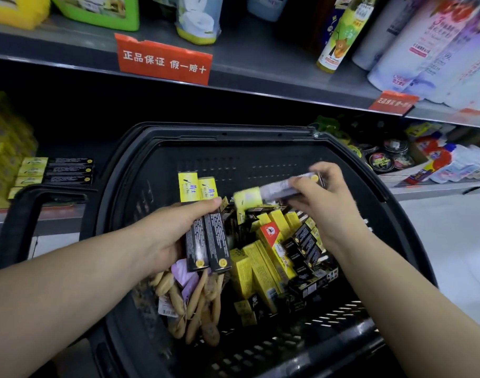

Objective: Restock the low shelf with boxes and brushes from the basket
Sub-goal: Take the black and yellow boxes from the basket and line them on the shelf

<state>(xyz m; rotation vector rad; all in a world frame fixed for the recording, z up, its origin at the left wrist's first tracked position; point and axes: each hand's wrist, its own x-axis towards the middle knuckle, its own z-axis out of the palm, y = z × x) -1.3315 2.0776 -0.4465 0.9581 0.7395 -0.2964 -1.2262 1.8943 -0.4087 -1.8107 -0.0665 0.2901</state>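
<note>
1. The left hand (167,233) is above the left middle of the basket (233,133). Its thumb lies on top and its fingers curl beneath two long boxes (208,230), black with yellow ends. They are held side by side, touching, with their yellow ends pointing away towards the shelving.
2. The right hand (328,195) is raised over the far right of the basket and pinches a third box (274,190) of the same kind near its dark end. This box lies roughly level, its yellow end pointing left and close to the top of the left hand's pair. It is blurred, so its print cannot be read.
3. The basket is black plastic with slotted walls, and its handle (23,219) stands at the left.
4. Inside, loose boxes (263,268) lie jumbled through the middle and right. Some are all yellow, some black and yellow, one has a red patch.
5. Brushes (192,306) with pale wooden handles lie bundled in the near left of the basket, just below the left hand's boxes.
6. On the low shelf (429,190), at the far left, sits a stack of boxes (56,170) — the same black-and-yellow kind, laid flat one on another.
7. Round tins (389,159) sit on the low shelf to the right of the basket.
8. The upper shelf (260,66) carries bottles (339,31) and a red label (165,60) on its edge.
</note>
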